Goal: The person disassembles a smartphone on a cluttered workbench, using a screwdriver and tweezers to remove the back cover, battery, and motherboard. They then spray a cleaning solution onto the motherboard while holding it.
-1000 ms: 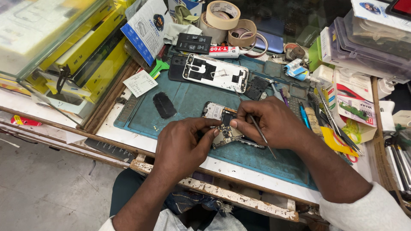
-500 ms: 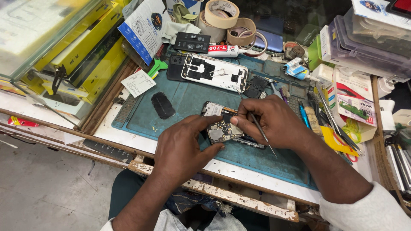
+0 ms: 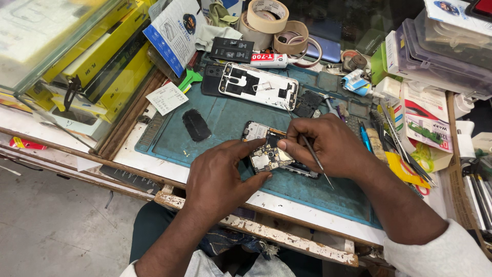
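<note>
both hands are clamped on an opened smartphone (image 3: 271,154) lying on the blue repair mat (image 3: 225,123), left hand (image 3: 220,177) pinching its edge, right hand (image 3: 325,143) gripping thin tweezers (image 3: 313,156); its light, stiff, exposed circuit board looks fragile, so best held by the frame edges.

tape rolls (image 3: 266,18), white phone frame (image 3: 259,85), yellow boxes (image 3: 102,56), glue tube (image 3: 269,60)
</note>
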